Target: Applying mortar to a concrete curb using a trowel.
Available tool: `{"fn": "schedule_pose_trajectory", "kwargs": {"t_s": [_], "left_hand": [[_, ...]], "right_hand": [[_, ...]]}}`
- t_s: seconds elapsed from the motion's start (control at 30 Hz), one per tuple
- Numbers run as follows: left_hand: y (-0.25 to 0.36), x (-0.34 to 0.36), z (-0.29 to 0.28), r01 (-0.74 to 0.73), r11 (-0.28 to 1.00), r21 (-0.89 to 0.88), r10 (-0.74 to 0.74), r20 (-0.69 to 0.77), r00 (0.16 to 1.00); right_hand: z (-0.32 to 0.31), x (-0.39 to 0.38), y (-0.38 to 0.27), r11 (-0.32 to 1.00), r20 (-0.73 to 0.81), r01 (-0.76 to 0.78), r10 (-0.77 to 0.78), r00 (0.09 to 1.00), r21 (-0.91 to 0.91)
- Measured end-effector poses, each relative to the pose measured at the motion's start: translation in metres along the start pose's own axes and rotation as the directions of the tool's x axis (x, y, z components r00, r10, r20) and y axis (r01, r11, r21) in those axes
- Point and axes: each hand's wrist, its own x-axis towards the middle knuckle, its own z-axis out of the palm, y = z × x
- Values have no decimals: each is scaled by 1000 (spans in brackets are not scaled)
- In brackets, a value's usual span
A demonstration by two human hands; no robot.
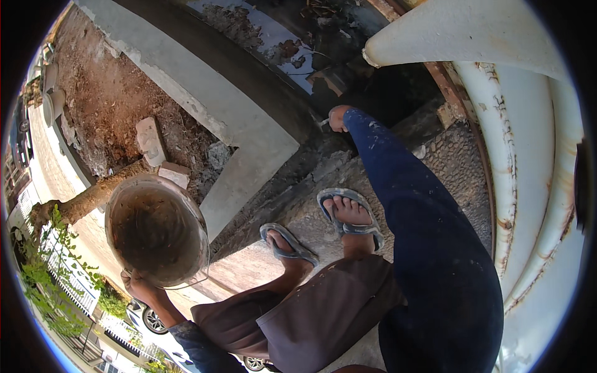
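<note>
My left hand (138,287) is closed on the rim of a round, dirty bucket (155,231), tilted so its mud-stained inside faces me. The bucket has a thin wire handle hanging at its side. My right hand (339,118) reaches far forward, low beside the inner corner of a grey plastered wall (261,127). Its fingers are curled, and a small pale tip pokes out on their left; what it belongs to is hidden. Beyond that hand lies a dark, wet pit (398,87) with shallow water.
Large white rusty pipes (497,155) curve along the right, one jutting over the pit. My sandalled feet (351,214) stand on rough concrete. Left of the wall are reddish soil, a broken brick (150,142) and a log (102,191). A leafy plant (59,292) and parked cars lie further left.
</note>
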Motion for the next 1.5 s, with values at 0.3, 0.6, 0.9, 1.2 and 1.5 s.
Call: {"fn": "schedule_pose_trajectory", "kwargs": {"t_s": [0.3, 0.6, 0.9, 1.2, 1.5], "left_hand": [[7, -4, 5, -10, 998, 62, 12, -32, 999], [16, -10, 4, -50, 992, 111, 55, -42, 998], [19, -6, 42, -13, 999, 38, 11, 58, 998], [5, 3, 21, -70, 997, 14, 70, 22, 997], [10, 4, 22, -45, 999, 31, 43, 54, 998]], "right_hand": [[-38, -11, -16, 947, -193, 6, 60, 979, 322], [38, 52, 3, 989, -297, 78, -37, 954, 127], [19, 25, 36, 938, -502, 111, 74, 862, 329], [42, 14, 1, 986, -483, 25, 60, 874, 168], [27, 15, -3, 967, -480, -125, 219, 849, 221]]}}
